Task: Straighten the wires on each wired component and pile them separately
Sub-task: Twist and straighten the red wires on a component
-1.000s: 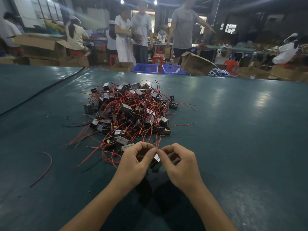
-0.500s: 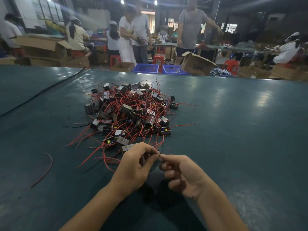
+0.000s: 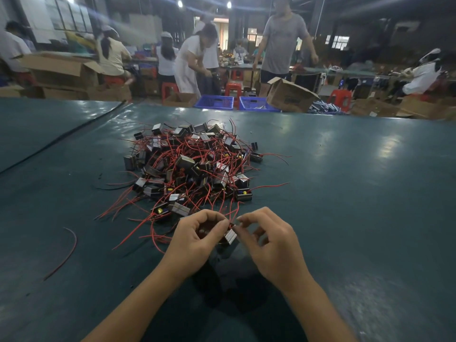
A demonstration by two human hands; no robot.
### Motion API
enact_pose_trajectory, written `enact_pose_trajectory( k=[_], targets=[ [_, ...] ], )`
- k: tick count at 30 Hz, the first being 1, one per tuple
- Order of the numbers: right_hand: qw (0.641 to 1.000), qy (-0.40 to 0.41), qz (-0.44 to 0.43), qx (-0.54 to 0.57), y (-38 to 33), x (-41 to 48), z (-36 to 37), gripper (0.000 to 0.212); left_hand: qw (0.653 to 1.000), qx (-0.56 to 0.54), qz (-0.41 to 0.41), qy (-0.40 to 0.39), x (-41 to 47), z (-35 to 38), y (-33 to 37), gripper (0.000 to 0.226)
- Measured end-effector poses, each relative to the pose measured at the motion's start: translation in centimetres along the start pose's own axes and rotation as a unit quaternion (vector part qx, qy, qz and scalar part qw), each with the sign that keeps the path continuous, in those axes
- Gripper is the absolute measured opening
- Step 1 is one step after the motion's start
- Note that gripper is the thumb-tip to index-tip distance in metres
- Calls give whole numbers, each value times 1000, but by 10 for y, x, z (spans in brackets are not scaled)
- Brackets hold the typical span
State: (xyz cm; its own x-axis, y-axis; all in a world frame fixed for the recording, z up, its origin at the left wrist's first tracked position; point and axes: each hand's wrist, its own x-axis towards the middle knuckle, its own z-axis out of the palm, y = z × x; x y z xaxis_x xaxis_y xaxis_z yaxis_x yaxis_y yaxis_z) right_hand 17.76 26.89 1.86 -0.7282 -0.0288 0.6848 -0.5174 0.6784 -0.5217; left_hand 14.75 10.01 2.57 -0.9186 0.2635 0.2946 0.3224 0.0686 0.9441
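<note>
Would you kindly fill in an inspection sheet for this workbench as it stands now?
Surface: dark green table, glossy.
Job's things: tangled heap of wired components with red wires; one component between the hands; no separate pile seen.
Clutter: loose red wire left of the heap.
Grippers: left hand grips the component; right hand curled beside it, grip unclear.
Cables: thin black wire curving left of the heap.
Surroundings: cardboard box, blue crates, red stool, people working behind.

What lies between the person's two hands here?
Head view: a small silver-faced boxy component with thin red wires, gripped by the left hand; the right hand pinches at it.
</note>
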Motion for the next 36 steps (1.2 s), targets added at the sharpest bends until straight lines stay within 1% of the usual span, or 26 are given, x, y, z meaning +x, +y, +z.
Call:
enact_pose_trajectory(
  k=[2, 4, 6, 8, 9, 10, 12, 13, 14, 15, 17, 18, 21, 22, 23, 24, 27, 28, 30, 31, 32, 33, 36],
  targets=[
    [999, 6, -50, -5, 1, 0, 0, 11, 1000, -11, -9, -16, 1, -1, -1, 6],
    [996, 11, -83, -17, 1, 1, 0, 11, 999, -20, -13, -30, 2, -3, 0, 8],
    [994, 16, -103, -38, -1, 2, 0, 9, 999, -29, -12, -38, 2, -4, 1, 9],
    [994, 13, -98, -46, -4, 1, 0, 8, 999, -30, -11, -42, 3, -4, 1, 11],
    [996, 7, -79, -39, -6, 1, 1, 8, 999, -23, -6, -42, 3, -3, 1, 11],
    [999, 2, -41, -23, -8, 1, 2, 9, 999, -10, 3, -36, 2, -2, 0, 8],
    [995, -16, 86, 51, -14, 3, 3, 11, 998, 51, 40, -13, 0, -1, -3, 3],
    [981, -32, 161, 105, -17, 4, 4, 13, 993, 98, 69, 1, -1, -2, -5, 7],
    [958, -49, 233, 161, -20, 6, 4, 16, 983, 149, 103, 11, -1, -3, -7, 9],
    [928, -63, 302, 210, -23, 8, 4, 17, 970, 197, 139, 16, -1, -4, -9, 8],
    [856, -85, 421, 287, -26, 10, 3, 16, 941, 268, 207, 12, -1, -6, -10, 2],
    [819, -96, 469, 316, -27, 12, 1, 14, 928, 293, 229, 10, -1, -7, -10, 6],
    [723, -117, 560, 386, -29, 16, -2, 10, 911, 319, 262, 9, -1, -8, -10, 15],
    [702, -119, 575, 403, -29, 16, -3, 10, 910, 320, 265, 9, -1, -8, -10, 16],
    [696, -120, 578, 409, -30, 16, -4, 10, 911, 318, 264, 8, -1, -8, -11, 16],
    [707, -121, 569, 402, -30, 16, -3, 9, 915, 311, 257, 7, -1, -8, -11, 16],
    [789, -119, 500, 336, -29, 13, -2, 10, 934, 275, 228, 4, 1, -8, -12, 11],
    [810, -117, 479, 316, -29, 13, -2, 12, 937, 270, 221, 4, 1, -8, -12, 8],
    [834, -117, 454, 291, -27, 12, -2, 14, 939, 268, 216, 4, 2, -8, -13, 6],
    [837, -121, 452, 285, -27, 12, -2, 15, 939, 267, 215, 4, 1, -7, -14, 6],
    [832, -126, 459, 285, -27, 13, -2, 16, 938, 270, 216, 2, 1, -7, -14, 5],
    [820, -133, 475, 292, -27, 13, -3, 17, 935, 276, 221, -2, 1, -7, -14, 6],
    [760, -161, 539, 325, -26, 15, -6, 17, 914, 316, 254, -17, -1, -7, -14, 10]
  ],
)
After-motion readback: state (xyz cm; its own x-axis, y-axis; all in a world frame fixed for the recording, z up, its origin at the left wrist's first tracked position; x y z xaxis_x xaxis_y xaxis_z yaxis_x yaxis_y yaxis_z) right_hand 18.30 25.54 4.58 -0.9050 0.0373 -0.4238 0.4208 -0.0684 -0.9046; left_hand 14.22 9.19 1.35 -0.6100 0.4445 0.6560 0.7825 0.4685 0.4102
